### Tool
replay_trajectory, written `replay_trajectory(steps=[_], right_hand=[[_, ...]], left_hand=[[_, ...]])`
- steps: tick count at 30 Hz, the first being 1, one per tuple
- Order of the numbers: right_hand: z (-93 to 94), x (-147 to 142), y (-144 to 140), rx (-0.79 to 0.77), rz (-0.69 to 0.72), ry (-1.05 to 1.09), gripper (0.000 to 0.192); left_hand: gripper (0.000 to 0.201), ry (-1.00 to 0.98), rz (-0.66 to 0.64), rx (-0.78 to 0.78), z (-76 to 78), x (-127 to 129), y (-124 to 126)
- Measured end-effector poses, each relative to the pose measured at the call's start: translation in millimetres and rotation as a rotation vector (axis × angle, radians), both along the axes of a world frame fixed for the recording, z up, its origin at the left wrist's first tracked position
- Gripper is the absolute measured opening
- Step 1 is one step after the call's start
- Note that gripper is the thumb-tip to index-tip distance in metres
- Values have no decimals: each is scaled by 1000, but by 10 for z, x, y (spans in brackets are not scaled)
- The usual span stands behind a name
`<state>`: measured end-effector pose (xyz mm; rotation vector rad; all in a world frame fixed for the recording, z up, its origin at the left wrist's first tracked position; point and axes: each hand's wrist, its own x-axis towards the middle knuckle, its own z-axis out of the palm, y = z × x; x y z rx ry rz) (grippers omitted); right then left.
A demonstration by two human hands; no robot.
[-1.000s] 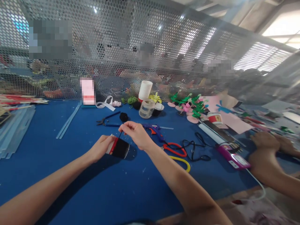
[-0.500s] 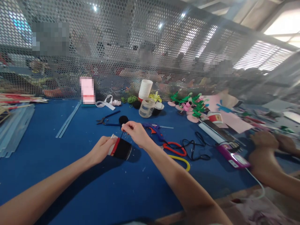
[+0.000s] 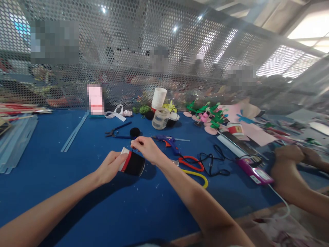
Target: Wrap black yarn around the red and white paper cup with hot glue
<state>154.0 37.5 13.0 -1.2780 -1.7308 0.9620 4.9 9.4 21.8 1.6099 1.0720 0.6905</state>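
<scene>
Cup (image 3: pixel 132 163), a paper one largely wrapped in black with a red band and white rim showing, lay tipped on its side just above the blue table (image 3: pixel 77 199), between the person's two hands. The left hand (image 3: pixel 111 167) cradled its rim end, fingers curled round it, apparently to keep it from rolling. The right hand (image 3: pixel 147 149) sat just above and to the right of that grip, thumb and forefinger pinched shut on a thin black strand (image 3: pixel 132 151) running down to the cup's side; holding it taut would likely keep the wrapping tight.

Right of the pinch lay red-handled scissors (image 3: pixel 191 164) and a yellow loop, within easy reach. Just beyond the pinch sat a black pom-pom (image 3: pixel 135 131), pliers (image 3: pixel 117 131) and a blue glue gun (image 3: pixel 168 141). Farther off stood a clear jar (image 3: pixel 160 119) and stacked white cups (image 3: pixel 159 98) against the perforated screen. Well to the right, another person's hands (image 3: pixel 290 161) rested by a purple device (image 3: pixel 253 171).
</scene>
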Motion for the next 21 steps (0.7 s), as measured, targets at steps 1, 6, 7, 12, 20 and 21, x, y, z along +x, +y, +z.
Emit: replay_trajectory(steps=[1,6,7,12,20,21], right_hand=[[-1,-1,-4,1,7,-5,24],[23,-13,-30,-17,23,-40,24],[31,-18,-35,-20,25,-53,24],[59,-35,-56,-39,30,-61,24],[62,-45,-60,-59,37,-77,25],[62,-46,-61,-65,39,-83,25]], left_hand=[[35,-5,-7,19,-7,-7,1],[36,1,-38,119,-38,-34,10],[36,5,-46,134,-42,-39,12],[37,2,-69,193,-50,-58,19],[36,44,-86,252,-41,-71,42],[36,46,-86,253,-41,-73,44]])
